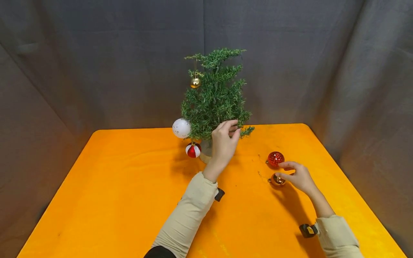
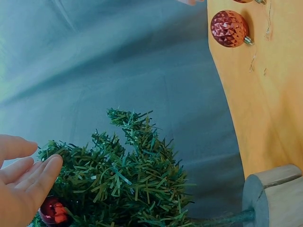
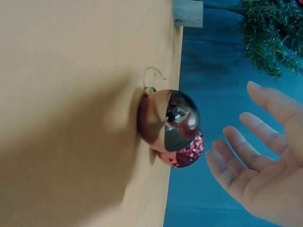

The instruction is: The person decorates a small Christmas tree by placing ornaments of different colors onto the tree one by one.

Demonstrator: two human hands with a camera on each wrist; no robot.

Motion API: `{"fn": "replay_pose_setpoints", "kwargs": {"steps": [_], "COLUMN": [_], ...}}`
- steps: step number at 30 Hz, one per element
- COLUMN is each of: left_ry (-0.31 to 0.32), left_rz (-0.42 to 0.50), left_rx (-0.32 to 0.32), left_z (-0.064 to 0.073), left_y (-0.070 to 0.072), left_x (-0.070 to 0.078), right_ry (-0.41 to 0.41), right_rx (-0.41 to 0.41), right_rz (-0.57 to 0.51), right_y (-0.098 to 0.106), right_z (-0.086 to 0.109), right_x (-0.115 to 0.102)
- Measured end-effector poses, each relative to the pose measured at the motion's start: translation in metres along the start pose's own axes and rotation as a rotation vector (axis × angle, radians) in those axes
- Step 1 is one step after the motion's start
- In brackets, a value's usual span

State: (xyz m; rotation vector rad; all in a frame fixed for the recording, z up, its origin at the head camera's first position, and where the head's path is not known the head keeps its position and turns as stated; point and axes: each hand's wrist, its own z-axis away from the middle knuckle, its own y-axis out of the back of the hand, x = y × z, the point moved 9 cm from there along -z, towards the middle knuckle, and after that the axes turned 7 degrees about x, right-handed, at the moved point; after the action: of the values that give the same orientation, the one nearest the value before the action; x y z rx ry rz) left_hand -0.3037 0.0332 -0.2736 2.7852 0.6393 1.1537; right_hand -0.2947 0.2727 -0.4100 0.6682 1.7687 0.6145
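A small artificial Christmas tree (image 1: 214,96) stands at the far middle of the table. My left hand (image 1: 223,141) is at its lower front branches, fingers loosely bent and apart from the thumb. Beside those fingers, in the left wrist view, a shiny red ornament (image 2: 53,212) sits among the branches, partly hidden by the hand. My right hand (image 1: 300,176) hovers over a shiny gold bauble (image 3: 156,120), its fingers spread and nothing gripped. Just behind that bauble lies a red faceted bauble (image 1: 275,158). Both loose baubles have thin hanging loops.
On the tree's left side hang a small gold ball (image 1: 195,82), a white speckled ball (image 1: 181,128) and a red-and-white ball (image 1: 193,150). The tree's base is a wooden block (image 2: 279,189). An orange cloth (image 1: 129,193) covers the table; grey curtains (image 1: 129,71) surround it.
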Motion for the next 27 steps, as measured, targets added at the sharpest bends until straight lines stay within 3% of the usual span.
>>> {"fn": "replay_pose_setpoints", "kwargs": {"steps": [12, 27], "left_ry": [-0.011, -0.017], "left_rz": [-0.005, -0.005], "left_rx": [-0.003, -0.001], "left_z": [-0.001, -0.001], "left_y": [-0.001, -0.001], "left_x": [0.0, 0.0], "right_ry": [-0.063, -0.067], "right_rx": [-0.061, -0.115], "right_rz": [-0.029, -0.022], "right_y": [-0.005, -0.019], "right_z": [0.008, 0.01], "right_x": [0.016, 0.031]}}
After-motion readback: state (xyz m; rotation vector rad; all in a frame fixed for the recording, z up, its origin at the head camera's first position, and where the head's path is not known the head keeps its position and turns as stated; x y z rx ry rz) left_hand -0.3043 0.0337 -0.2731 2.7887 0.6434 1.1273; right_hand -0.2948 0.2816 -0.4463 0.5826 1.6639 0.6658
